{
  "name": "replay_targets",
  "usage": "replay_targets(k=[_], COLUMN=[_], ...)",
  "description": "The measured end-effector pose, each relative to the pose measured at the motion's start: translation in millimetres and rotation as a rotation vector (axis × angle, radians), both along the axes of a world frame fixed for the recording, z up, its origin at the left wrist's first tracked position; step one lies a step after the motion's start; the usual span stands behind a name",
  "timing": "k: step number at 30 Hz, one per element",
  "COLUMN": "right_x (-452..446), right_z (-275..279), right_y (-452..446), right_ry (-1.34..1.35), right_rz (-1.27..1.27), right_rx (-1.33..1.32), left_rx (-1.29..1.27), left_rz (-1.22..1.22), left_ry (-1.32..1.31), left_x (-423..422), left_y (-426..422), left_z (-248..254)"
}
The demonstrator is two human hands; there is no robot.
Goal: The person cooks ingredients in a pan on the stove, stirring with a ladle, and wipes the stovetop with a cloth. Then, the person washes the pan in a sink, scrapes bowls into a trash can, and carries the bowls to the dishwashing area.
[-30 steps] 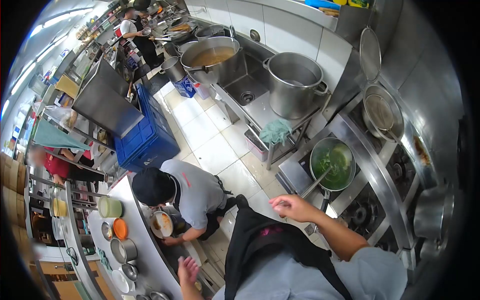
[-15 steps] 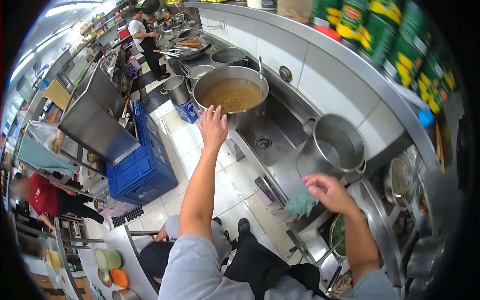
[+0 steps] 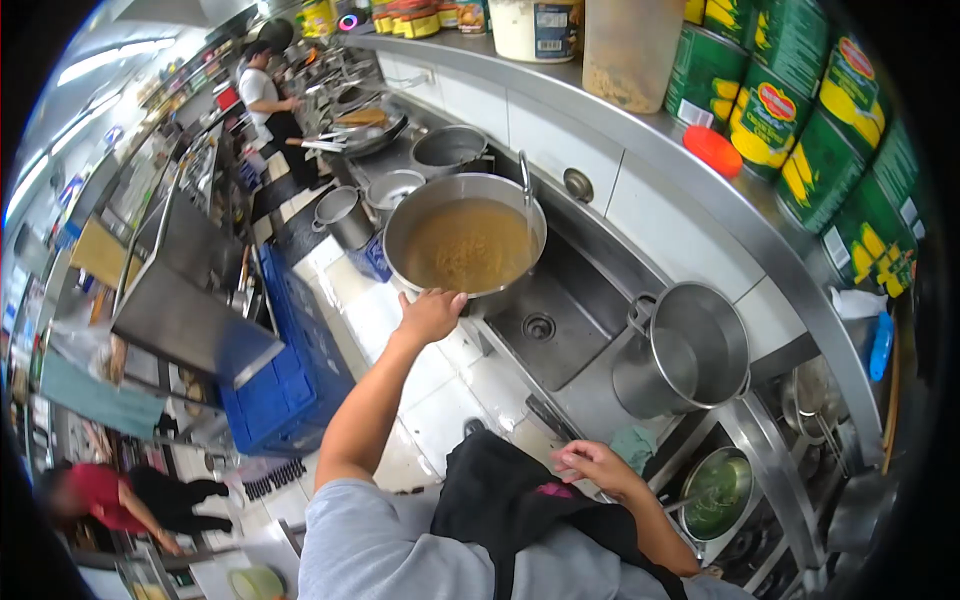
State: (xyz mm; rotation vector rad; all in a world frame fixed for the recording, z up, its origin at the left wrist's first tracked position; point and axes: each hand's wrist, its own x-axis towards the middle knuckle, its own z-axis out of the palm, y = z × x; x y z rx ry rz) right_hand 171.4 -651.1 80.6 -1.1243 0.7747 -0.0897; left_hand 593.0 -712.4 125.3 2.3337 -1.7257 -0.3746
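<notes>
My left hand [image 3: 432, 315] has its fingers hooked over the near rim of a large metal pot [image 3: 512, 294]. Brownish liquid [image 3: 465, 245] with pale bits at its bottom fills much of the pot, and water runs in from a tap [image 3: 525, 180] at its far right. Low in front of my apron, my right hand [image 3: 600, 468] hangs with loosely bent fingers apart and nothing visible in it. Just beyond that hand, a crumpled teal cloth [image 3: 634, 446] lies on the counter edge. A second tall metal pot [image 3: 637, 375] stands to the right of the sink.
A steel sink basin [image 3: 575, 345] lies between the two pots. At lower right, a pan [image 3: 745, 488] holds green food. Green cans [image 3: 765, 120] line the shelf above. To the left stands a blue bin [image 3: 290, 370]. One person [image 3: 265, 100] is at the back, another [image 3: 105, 495] at lower left.
My left hand has come down from above the pot's near edge onto its rim. My right hand has moved down and left, away from the cloth. The view has shifted, showing more shelf.
</notes>
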Motion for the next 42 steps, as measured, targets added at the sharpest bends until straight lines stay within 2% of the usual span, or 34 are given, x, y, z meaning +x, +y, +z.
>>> replay_targets(k=[1,2,4,6,8,10,11,13,14,16,17,18,19,20,22,24,27,29,30,32,33,36,38,40,42], right_x=[26.8,50.7,102.6,157.5,211.1,256.9,273.7,297.0,305.0,319.4,326.5,332.9,342.2,347.1,351.1,356.6,358.7,356.6,356.5,358.9,359.4,352.7,351.9,343.5,347.3], right_z=[10.5,16.6,5.1,2.0,-4.0,-14.6,-23.9,-32.8,-41.6,-48.1,-35.8,-25.3,-19.5,-22.1,-34.0,-18.0,-15.4,-14.9,-13.9,-0.8,1.7,-1.8,5.4,-3.5,-9.7], right_y=[-8.1,-16.7,-41.0,-62.3,-83.1,-96.1,-101.1,-109.4,-110.8,-111.2,-106.1,-101.7,-101.7,-97.1,-82.0,-78.7,-71.5,-70.4,-71.1,-70.9,-70.7,-66.2,-63.6,-55.1,-48.2], right_ry=[-0.035,-0.069,-0.141,-0.18,-0.192,-0.267,-0.31,-0.295,-0.282,-0.251,-0.39,-0.529,-0.511,-0.524,-0.793,-0.707,-0.768,-0.72,-0.737,-0.542,-0.553,-0.472,-0.509,-0.413,-0.427], right_rz=[-0.009,-0.02,-0.039,-0.068,-0.176,-0.425,-0.484,-0.622,-0.727,-0.838,-0.853,-0.863,-1.006,-1.027,-1.157,-1.346,-1.445,-1.511,-1.521,-1.566,-1.575,-1.544,-1.657,-1.503,-1.509], right_rx=[0.041,0.087,0.156,0.363,0.417,0.693,0.721,0.795,0.88,0.958,0.98,0.995,0.974,0.982,0.844,0.754,0.704,0.708,0.709,0.615,0.629,0.615,0.616,0.614,0.527], left_rx=[0.087,-0.032,-0.43,-0.431,-0.444,0.214,0.224,-0.122,-0.121,-0.397,-0.099,-0.092,0.006,0.107,0.102,0.089,0.047,0.279,0.28,0.825,0.895,0.826,0.776,0.717,0.686], left_rz=[0.028,-0.041,-0.171,-0.257,-0.347,-0.257,-0.291,-0.162,-0.194,-0.574,-0.612,-0.64,-0.749,-0.855,-0.87,-0.893,-1.075,-1.14,-1.154,-0.619,-0.568,-0.866,-1.049,-1.184,-1.253], left_ry=[0.028,0.023,0.053,0.124,0.212,0.487,0.498,0.318,0.328,0.007,-0.086,-0.078,-0.12,-0.171,-0.172,-0.175,-0.246,-0.332,-0.345,-0.005,0.052,-0.047,-0.079,-0.089,-0.078], left_x=[25.3,53.3,97.8,122.9,126.3,115.3,109.8,103.5,106.9,117.6,117.0,118.3,121.4,124.5,133.0,136.8,149.9,143.0,135.5,119.6,111.9,102.6,93.5,79.0,68.0], left_y=[-22.6,-45.9,-102.4,-179.2,-260.9,-325.5,-345.5,-378.1,-396.8,-426.8,-440.7,-447.0,-449.3,-449.2,-432.0,-424.2,-439.5,-458.6,-465.9,-477.2,-481.3,-482.4,-475.5,-469.8,-465.2], left_z=[1.4,8.9,25.4,27.8,16.6,-19.9,-40.0,-66.1,-62.7,-61.0,-63.0,-67.7,-68.2,-69.2,-53.9,-50.9,-60.7,-50.2,-46.7,-46.0,-48.7,-78.9,-96.8,-106.7,-113.6])
